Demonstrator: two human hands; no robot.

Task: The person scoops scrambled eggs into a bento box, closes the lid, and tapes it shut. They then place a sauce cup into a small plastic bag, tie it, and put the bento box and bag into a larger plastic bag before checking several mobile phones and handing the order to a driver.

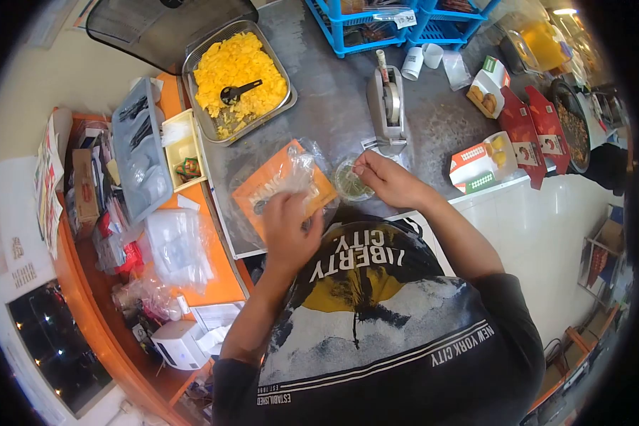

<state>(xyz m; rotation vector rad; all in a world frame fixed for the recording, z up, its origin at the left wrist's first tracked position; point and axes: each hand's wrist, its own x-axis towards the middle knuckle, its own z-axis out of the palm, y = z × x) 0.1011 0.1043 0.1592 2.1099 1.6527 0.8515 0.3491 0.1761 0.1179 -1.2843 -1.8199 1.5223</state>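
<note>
My left hand [291,228], smeared by motion, is over an orange printed sheet [252,193] and a crumpled clear plastic bag [299,170] lying on the counter. The fingers of my right hand [389,179] are pinched at the edge of a small round clear pack of green herbs [351,182]. This pack sits just right of the orange sheet, near the counter's front edge. Beyond my right hand stands a grey tape dispenser [388,117].
A tray of yellow food [236,67] holds a black spoon [240,92]. Blue racks [341,42] stand at the back. Food boxes [468,167] and red cartons [524,135] are on the right. Plastic bags [177,248] and a grey cutlery tray [143,153] line the left.
</note>
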